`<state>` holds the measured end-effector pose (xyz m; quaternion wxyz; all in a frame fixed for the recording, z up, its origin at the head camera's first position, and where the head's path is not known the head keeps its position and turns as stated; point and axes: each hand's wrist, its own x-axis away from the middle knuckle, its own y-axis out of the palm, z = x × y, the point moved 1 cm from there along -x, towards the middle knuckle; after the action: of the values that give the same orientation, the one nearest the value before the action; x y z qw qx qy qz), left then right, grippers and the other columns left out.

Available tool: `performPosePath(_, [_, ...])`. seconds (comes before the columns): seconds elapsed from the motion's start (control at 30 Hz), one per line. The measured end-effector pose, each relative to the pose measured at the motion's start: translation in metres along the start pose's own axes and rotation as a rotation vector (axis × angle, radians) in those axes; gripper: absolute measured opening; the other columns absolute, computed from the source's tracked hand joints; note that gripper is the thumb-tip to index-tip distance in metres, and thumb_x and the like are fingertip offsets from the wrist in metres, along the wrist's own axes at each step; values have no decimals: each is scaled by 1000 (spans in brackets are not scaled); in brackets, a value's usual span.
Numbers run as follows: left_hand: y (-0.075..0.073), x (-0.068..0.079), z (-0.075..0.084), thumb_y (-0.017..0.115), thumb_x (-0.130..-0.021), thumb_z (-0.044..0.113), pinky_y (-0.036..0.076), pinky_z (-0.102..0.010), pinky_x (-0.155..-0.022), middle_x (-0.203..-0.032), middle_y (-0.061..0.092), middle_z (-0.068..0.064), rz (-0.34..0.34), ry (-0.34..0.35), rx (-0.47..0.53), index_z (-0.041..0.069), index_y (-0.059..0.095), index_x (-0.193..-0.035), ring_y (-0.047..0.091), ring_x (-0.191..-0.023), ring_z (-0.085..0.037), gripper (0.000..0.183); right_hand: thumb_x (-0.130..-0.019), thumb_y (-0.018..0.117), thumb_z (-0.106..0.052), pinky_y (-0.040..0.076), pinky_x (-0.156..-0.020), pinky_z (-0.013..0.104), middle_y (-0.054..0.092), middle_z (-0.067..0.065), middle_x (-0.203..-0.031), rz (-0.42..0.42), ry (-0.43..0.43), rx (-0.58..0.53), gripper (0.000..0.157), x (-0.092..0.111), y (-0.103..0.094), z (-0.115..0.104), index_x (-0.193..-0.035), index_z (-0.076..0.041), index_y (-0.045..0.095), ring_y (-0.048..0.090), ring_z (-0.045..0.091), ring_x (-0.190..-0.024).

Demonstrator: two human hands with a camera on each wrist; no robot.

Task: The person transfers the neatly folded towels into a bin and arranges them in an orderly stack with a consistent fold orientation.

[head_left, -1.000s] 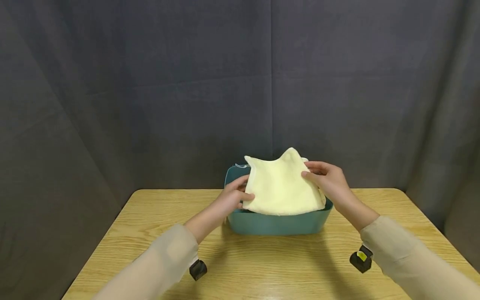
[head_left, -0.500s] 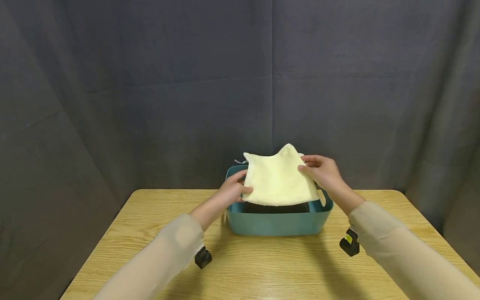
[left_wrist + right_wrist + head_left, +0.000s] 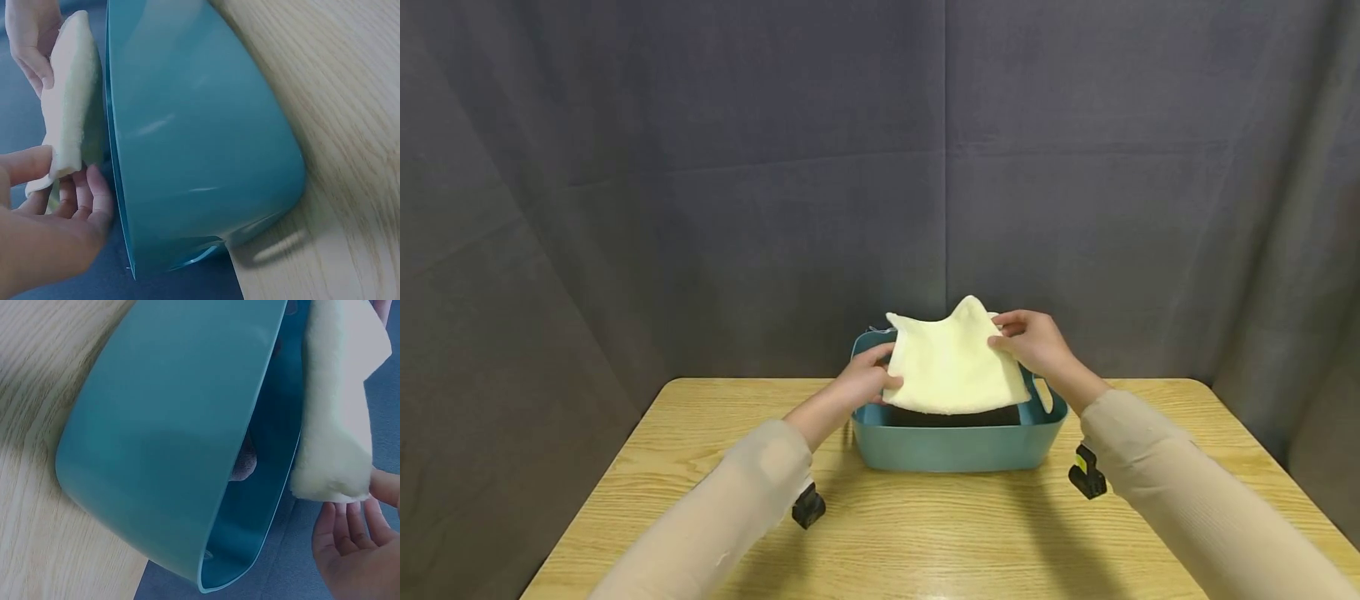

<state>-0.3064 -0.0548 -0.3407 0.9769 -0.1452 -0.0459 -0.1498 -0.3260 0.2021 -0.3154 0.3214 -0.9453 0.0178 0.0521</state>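
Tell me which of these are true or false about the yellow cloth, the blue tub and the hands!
1. Both hands hold the yellow cloth. True: the left hand grips its left edge and the right hand its right edge.
2. The cloth lies flat on the wooden table. False: it is held up over the blue tub.
3. The tub stands on the table. True.
4. The tub is red. False: it is teal blue.
5. Something dark lies inside the tub under the cloth. True, though what it is cannot be told.
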Motion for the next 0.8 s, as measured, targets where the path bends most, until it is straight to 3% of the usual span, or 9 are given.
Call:
performPosePath(0.4, [1,-4,-12,62,-95,3,53,-44,-86,-125,62,-16,-20,-25,-99,9,41,-150,63,-104,-29,59,-94,66,-6,51,-78,37,60,23,-110,-41,12,71,34,-4,13,3,-124,8,61,58,35,-99])
performPosePath(0.8, [5,-4,-21,61,-95,3,53,-40,-81,-135,54,-20,-34,-13,-203,0,40,-149,58,-115,-32,59,-94,58,-1,45,-66,31,63,16,-97,-76,12,127,30,-1,19,10,-123,7,62,56,26,-81])
